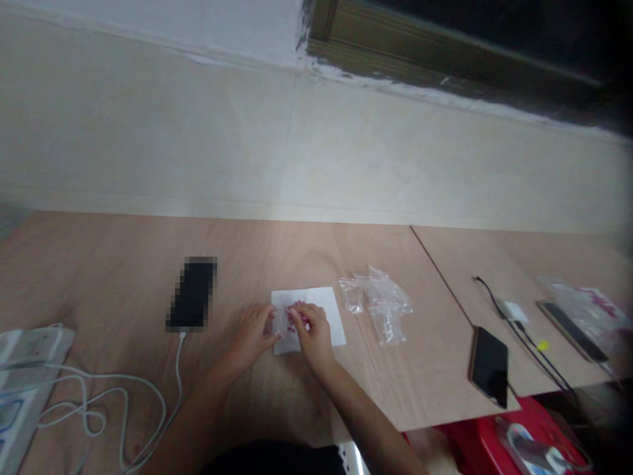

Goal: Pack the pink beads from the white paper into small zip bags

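Well, the left grip (256, 332) pinches what looks like a clear bag (280, 322), while the right grip (315, 332) reaches among small pink pieces (304, 321) over white paper (335, 323) on the worktop (247, 254); whether it's clasping any, I can't tell.

Wall (198, 145) is pale cream, faintly mottled, one thin vertical seam; white upper band (173, 20) above. Upper right: brownish window frame (356, 33), dark beyond, rough white edging beneath. Light is dim, uneven. Wood-grain table (123, 264) runs along wall; dark joint (440, 274) slants across its right side. Red seat (459, 441) shows lower right.
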`<state>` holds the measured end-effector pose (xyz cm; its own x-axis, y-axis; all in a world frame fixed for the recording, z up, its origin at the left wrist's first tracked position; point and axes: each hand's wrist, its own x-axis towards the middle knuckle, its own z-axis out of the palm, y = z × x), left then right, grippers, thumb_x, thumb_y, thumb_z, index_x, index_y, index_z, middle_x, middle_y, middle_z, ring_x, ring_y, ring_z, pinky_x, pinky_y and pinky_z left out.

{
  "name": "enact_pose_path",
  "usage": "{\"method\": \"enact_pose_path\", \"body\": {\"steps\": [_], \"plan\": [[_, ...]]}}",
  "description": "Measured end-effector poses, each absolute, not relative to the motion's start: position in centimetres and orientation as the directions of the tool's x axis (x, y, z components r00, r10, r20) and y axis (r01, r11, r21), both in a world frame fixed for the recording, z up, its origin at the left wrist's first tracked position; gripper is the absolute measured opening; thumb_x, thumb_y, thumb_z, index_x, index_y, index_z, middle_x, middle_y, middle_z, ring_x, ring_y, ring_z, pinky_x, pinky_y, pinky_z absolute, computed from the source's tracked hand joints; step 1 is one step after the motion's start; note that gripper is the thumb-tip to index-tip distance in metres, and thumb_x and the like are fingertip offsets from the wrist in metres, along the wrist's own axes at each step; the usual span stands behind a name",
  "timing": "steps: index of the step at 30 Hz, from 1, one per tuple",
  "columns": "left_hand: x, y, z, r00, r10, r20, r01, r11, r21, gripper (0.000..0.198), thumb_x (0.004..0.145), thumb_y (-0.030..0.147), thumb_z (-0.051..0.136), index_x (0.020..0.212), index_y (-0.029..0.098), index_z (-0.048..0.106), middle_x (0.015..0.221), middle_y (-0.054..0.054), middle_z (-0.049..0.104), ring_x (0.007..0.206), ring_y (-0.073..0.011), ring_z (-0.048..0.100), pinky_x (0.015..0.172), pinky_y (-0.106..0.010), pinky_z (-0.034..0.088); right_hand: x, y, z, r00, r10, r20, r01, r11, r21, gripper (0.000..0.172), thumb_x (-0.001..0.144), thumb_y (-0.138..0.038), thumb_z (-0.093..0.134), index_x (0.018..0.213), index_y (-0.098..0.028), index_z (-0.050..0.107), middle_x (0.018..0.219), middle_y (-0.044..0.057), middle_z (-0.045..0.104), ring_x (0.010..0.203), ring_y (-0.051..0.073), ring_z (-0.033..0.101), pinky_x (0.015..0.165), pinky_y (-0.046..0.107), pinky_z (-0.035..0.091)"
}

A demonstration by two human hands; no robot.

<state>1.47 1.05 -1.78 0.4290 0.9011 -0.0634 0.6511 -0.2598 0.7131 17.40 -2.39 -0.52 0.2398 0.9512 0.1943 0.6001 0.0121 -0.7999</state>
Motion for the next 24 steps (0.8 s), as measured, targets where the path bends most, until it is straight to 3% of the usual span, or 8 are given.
{"method": "enact_pose_path", "body": {"steps": [3,7,12,19,24], "plan": [[1.4,0.9,-1.5,0.44,0.896,-0.064,0.659,-0.274,0.701,0.041,0.064,0.017,0.07,0.102,0.021,0.055,0.102,-0.006,0.063,0.099,-0.0249,0.056,0.088,-0.041,0.043,19.8,-2.3,-2.2,0.403,0.902,0.156,0.635,-0.152,-0.757,0.024,0.085,-0.026,0.045,0.084,-0.016,0.066,0.084,0.009,0.067,0.082,0.02,0.057,0.077,0.035,0.042],[1.1,1.0,-1.1,0.437,0.897,-0.068,0.672,-0.275,0.687,0.039,0.066,0.017,0.069,0.102,0.021,0.055,0.103,-0.008,0.064,0.099,-0.0259,0.056,0.088,-0.042,0.042,22.4,-1.5,-4.1,0.426,0.9,0.095,0.659,-0.237,-0.714,0.022,0.081,-0.02,0.046,0.077,-0.014,0.067,0.079,0.01,0.066,0.073,0.02,0.059,0.067,0.031,0.045],[1.0,1.5,-0.8,0.437,0.898,-0.057,0.684,-0.291,0.669,0.037,0.066,0.019,0.07,0.101,0.021,0.056,0.102,-0.007,0.064,0.098,-0.0264,0.057,0.087,-0.041,0.042,22.8,-1.1,-4.4,0.383,0.919,0.093,0.651,-0.197,-0.733,0.018,0.077,-0.02,0.052,0.065,-0.017,0.065,0.07,0.006,0.066,0.065,0.017,0.059,0.062,0.028,0.045],[1.2,1.0,-0.4,0.437,0.898,-0.06,0.656,-0.271,0.705,0.037,0.066,0.018,0.068,0.101,0.02,0.056,0.102,-0.008,0.064,0.099,-0.0277,0.056,0.087,-0.043,0.042,22.2,-2.2,-2.3,0.437,0.891,0.125,0.606,-0.188,-0.773,0.021,0.079,-0.027,0.051,0.067,-0.016,0.064,0.069,0.007,0.066,0.063,0.018,0.057,0.06,0.029,0.044],[1.9,0.0,-1.0,0.469,0.881,-0.067,0.65,-0.293,0.701,0.04,0.066,0.016,0.066,0.104,0.021,0.054,0.103,-0.007,0.063,0.1,-0.026,0.056,0.089,-0.043,0.041,18.5,-4.1,0.5,0.242,0.948,0.207,0.537,0.047,-0.842,0.013,0.079,-0.027,0.056,0.074,-0.021,0.066,0.076,0.004,0.067,0.076,0.018,0.057,0.071,0.031,0.044]]}}
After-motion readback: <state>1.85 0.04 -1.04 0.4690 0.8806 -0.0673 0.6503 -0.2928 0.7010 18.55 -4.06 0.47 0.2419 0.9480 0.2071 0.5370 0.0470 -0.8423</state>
